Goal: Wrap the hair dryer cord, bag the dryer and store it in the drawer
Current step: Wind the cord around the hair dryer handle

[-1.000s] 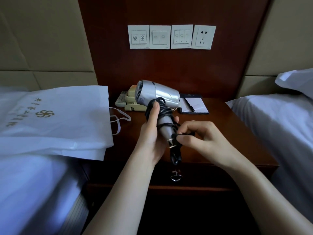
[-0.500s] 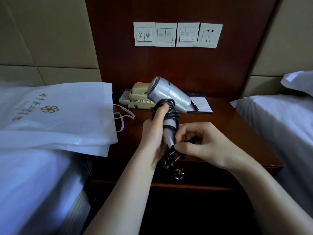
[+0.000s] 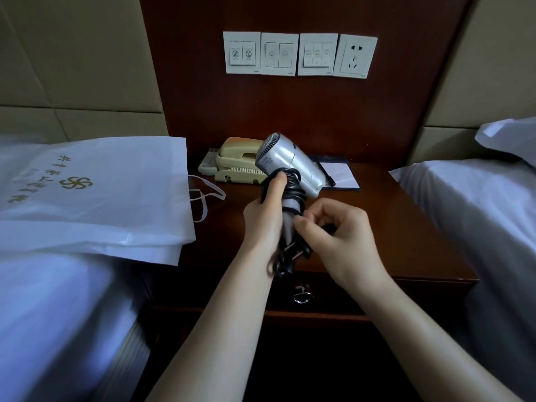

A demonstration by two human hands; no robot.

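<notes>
You are holding the silver hair dryer (image 3: 290,166) above the dark wooden nightstand (image 3: 406,227), roughly over the middle of its top and nearer its front edge than its back. Your left hand (image 3: 265,219) is wrapped around the dryer's handle, thumb up along the coils of black cord (image 3: 293,188) wound there. The handle's long axis runs nearly upright, leaning slightly, with its lower end down toward the nightstand's front edge. The barrel's long axis is tilted: the grilled rear end sits higher and toward the nightstand's left side, and the nozzle end slopes down toward its right side. Your right hand (image 3: 339,242) is curled narrow against the lower part of the handle, fingers pinched on the cord's end; the plug there is blurred and mostly hidden, so you cannot tell exactly how it sits. A loop of cord hangs below your hands, in front of the nightstand's front edge, above the drawer (image 3: 362,291) with its metal ring pull, which is closed. The white bag (image 3: 95,195) lies flat off the nightstand's left side, its handles reaching onto the top. At the back of the nightstand stand a cream telephone (image 3: 236,166) and a notepad (image 3: 338,174).
</notes>
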